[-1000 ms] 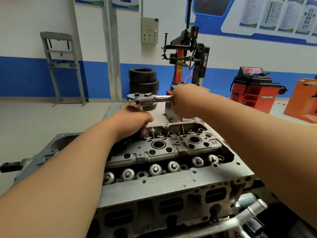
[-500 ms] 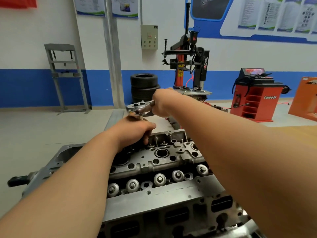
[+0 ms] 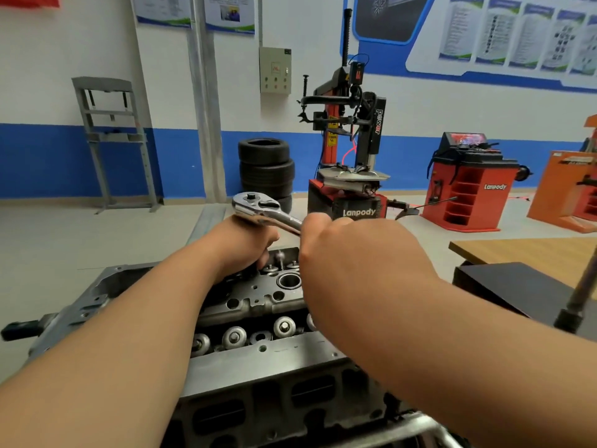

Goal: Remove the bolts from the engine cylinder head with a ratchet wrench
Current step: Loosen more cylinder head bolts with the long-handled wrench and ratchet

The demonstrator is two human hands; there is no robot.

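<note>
In the head view, the cylinder head (image 3: 258,299) is seen low in the middle, lying on an engine block whose lower edge is cut off by the frame. A row of round valve spring caps (image 3: 234,337) is seated in the recess along its near side, and a round open bore (image 3: 288,281) is set in its top face. The ratchet wrench (image 3: 261,210) is held above the far end of the cylinder head, its head up and its handle slanting down to the right. The left grip (image 3: 245,244) is closed directly beneath the wrench head, fingers curled round what runs down from it; that part and any bolt under it are hidden by the hand. The right grip (image 3: 355,253) is wrapped round the wrench handle, which is covered almost wholly. Much of the cylinder head's right half is blocked by the right forearm. Beyond the cylinder head, a stack of tyres (image 3: 266,166) and a tyre changer (image 3: 349,140) are placed by the wall. Farther right, a red cabinet (image 3: 465,185) with open shelves is found; their contents cannot be made out. To the right of the cylinder head a wooden surface (image 3: 533,250) is partly cut off, and a dark rod (image 3: 578,302) leans across its edge.
</note>
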